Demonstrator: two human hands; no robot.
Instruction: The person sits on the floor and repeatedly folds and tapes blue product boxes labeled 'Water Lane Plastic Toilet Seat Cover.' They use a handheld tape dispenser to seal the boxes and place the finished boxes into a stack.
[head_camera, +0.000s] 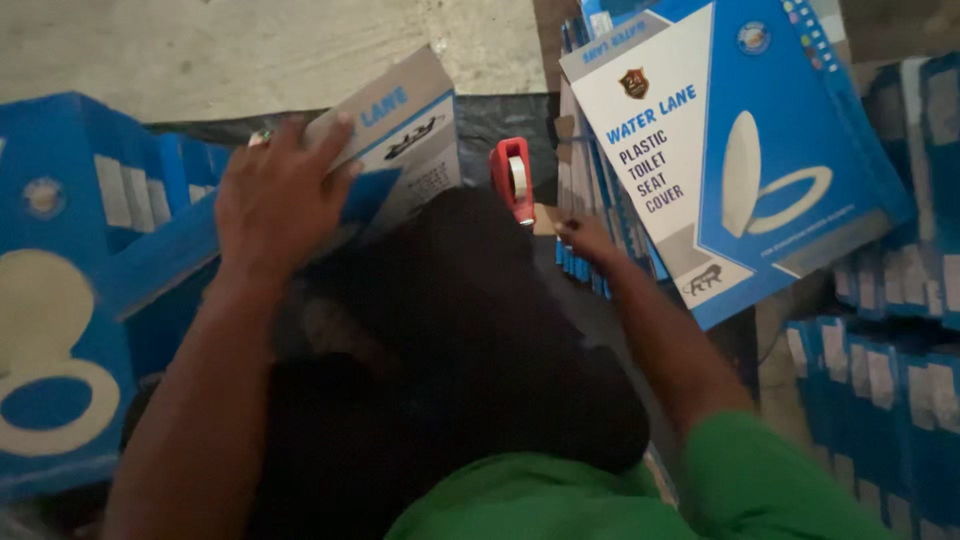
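The left hand (275, 195) lies flat on the flap of a big blue and white box (395, 150), fingers spread, pressing on it and not gripping it. The hand seems to be there to keep the flap down, because the box is tilted and could spring open. The box sits in front of the person, just left of the middle, up against a dark shape.

The right hand (585, 238) reaches out to a stack of flat boxes (590, 200) that stand on edge. Its fingers are curled close together, touching the edges of the stack. I cannot tell if they pinch one box or only rest there, because it is dim and the fingertips are tucked in.

Largest of all is the tilted box on the right (740, 150), blue and white with a picture of an oval seat and ring. It leans on the stack, so it likely stays up that way. More blue boxes (60, 300) lie on the left, and another row (870, 400) stands low on the right, cut off by the edge.

The dark shape (450, 340) in the middle is hard to make out. It could be a bag or cloth. It hides the bottom of the box under the left hand.

A green sleeve (760, 480) covers the right arm.

Smallest is a red tape holder (513, 178) with a white roll, standing between the two hands, touched by neither.
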